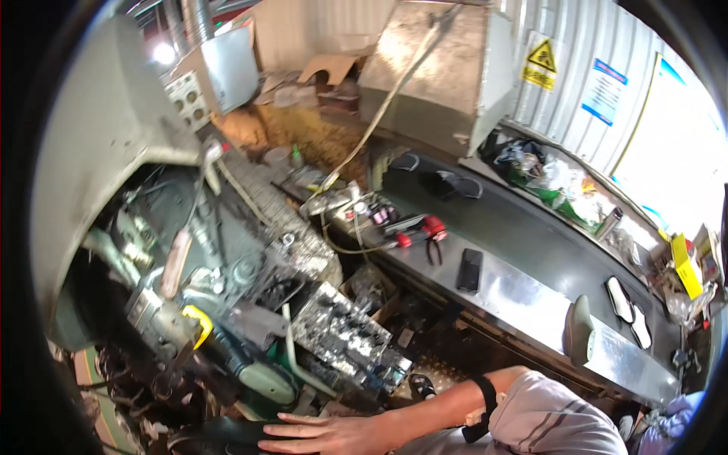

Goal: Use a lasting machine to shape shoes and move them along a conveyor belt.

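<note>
My right hand reaches in from the right along the lower edge, its fingers stretched out and slightly apart. They lie against a smooth black rounded thing, cut off by the lower edge, so I cannot tell its kind. My left hand is not in view. Just above stands a machine with a grey housing, dark metal parts and a wooden-looking handle. A dark shoe with a greenish sole sits at its front, sole facing up. A bright yellow curved piece is behind the shoe.
A dark conveyor belt with a metal edge runs across the right. Along it are a phone, red-handled pliers, a grey-green sole, two pale insole-like pieces and dark footwear. A grimy metal block stands mid-scene.
</note>
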The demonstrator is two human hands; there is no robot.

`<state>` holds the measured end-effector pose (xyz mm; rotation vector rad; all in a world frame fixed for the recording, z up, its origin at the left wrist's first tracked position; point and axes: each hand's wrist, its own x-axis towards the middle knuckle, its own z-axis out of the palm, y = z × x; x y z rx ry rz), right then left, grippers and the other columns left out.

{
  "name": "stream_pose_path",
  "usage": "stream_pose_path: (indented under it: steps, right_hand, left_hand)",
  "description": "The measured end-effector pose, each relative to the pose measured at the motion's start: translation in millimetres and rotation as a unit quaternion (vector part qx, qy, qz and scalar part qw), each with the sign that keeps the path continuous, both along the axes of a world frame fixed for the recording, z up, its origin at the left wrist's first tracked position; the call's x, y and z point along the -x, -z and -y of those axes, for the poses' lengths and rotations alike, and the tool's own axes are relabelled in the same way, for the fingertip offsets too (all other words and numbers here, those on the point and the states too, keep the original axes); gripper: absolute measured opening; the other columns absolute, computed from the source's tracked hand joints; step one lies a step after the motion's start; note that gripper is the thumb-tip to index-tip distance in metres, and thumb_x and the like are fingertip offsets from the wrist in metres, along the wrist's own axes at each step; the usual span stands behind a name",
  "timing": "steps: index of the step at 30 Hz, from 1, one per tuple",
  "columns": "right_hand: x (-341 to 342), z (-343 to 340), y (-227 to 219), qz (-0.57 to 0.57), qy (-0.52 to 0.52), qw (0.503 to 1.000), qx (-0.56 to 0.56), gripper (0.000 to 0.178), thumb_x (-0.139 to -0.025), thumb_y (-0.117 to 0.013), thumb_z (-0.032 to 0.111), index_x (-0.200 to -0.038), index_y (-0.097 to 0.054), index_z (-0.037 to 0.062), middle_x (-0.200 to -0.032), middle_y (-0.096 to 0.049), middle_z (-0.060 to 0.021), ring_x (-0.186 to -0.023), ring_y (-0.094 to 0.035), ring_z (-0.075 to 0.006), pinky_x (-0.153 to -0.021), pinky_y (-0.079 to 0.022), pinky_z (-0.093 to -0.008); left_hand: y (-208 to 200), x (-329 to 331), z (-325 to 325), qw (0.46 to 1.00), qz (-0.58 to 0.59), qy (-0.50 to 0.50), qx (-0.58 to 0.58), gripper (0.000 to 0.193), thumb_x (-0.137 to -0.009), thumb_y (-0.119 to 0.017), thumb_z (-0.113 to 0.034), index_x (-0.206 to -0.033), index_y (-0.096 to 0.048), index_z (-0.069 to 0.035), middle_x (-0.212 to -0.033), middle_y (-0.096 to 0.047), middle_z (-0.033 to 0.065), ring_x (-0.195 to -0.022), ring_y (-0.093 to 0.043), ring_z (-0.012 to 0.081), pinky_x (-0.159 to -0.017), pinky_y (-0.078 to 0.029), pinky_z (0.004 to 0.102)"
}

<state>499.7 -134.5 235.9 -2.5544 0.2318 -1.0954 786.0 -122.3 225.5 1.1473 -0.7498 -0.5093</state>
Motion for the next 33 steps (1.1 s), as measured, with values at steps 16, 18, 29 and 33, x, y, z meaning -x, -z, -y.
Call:
stream_pose_path:
  steps: [16, 18, 29, 33]
  right_hand:
    - [461, -136, 144, 0.584, 0.545, 0.433, -0.418, 0.065, -0.076, -0.084, 0.01, -0.135, -0.059, 0.0015, -0.122, -0.066, -0.0105, -0.112, -0.062, -0.0182, -0.102, -0.046, -0.0309]
    - [562, -160, 158, 0.522, 0.687, 0.376, -0.339, 0.071, -0.075, -0.083, 0.012, -0.14, -0.056, 0.0055, -0.118, -0.067, -0.0118, -0.101, -0.066, -0.0214, -0.087, -0.056, -0.0353]
    - [793, -361, 262, 0.483, 0.833, 0.086, -0.254, 0.101, -0.086, -0.077, 0.043, -0.157, -0.013, 0.0089, -0.136, -0.051, -0.0207, -0.107, -0.062, -0.0316, -0.077, -0.056, -0.0484]
    - [715, -409, 253, 0.382, 0.788, 0.22, -0.431, 0.117, -0.081, -0.085, 0.032, -0.161, -0.002, 0.0073, -0.159, -0.029, -0.0247, -0.126, -0.055, -0.0325, -0.101, -0.046, -0.0421]
  left_hand:
    - [109, 365, 32, 0.802, 0.046, 0.515, -0.301, 0.035, -0.095, -0.063, -0.005, -0.129, -0.059, 0.006, -0.126, -0.064, 0.0184, -0.12, -0.061, 0.0263, -0.103, -0.05, 0.0385]
    - [128, 382, 31, 0.775, 0.088, 0.533, -0.329, 0.036, -0.097, -0.065, -0.012, -0.127, -0.061, 0.006, -0.124, -0.065, 0.0194, -0.12, -0.061, 0.0274, -0.103, -0.05, 0.0375]
    - [176, 453, 53, 0.711, 0.145, 0.525, -0.444, 0.037, -0.099, -0.065, -0.019, -0.13, -0.062, 0.0, -0.129, -0.063, 0.0163, -0.12, -0.061, 0.0277, -0.103, -0.049, 0.0392]
    - [197, 507, 100, 0.72, 0.159, 0.574, -0.356, 0.044, -0.094, -0.07, -0.013, -0.134, -0.059, -0.001, -0.124, -0.067, 0.0167, -0.116, -0.064, 0.0263, -0.098, -0.052, 0.0375]
